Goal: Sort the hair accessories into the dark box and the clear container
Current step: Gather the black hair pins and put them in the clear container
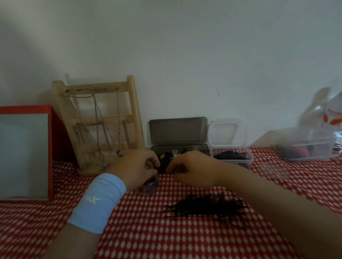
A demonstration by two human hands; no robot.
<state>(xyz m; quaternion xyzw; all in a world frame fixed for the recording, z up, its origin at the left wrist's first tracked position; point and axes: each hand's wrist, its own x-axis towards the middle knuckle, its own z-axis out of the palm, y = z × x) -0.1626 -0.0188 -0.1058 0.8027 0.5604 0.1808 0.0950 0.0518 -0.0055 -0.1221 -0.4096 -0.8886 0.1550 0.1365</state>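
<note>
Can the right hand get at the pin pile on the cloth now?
Probably yes: the pile lies uncovered beside the right forearm, nearer the person than the right hand; nothing blocks it.

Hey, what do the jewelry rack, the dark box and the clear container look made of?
Jewelry rack: likely wood, pale matte rails. Dark box: probably plastic, smoky, semi-translucent lid. Clear container: likely plastic, see-through, dark pins showing through its wall.

Dim soft light, muted colours, motion blur at right, bowed wide-angle edges
</note>
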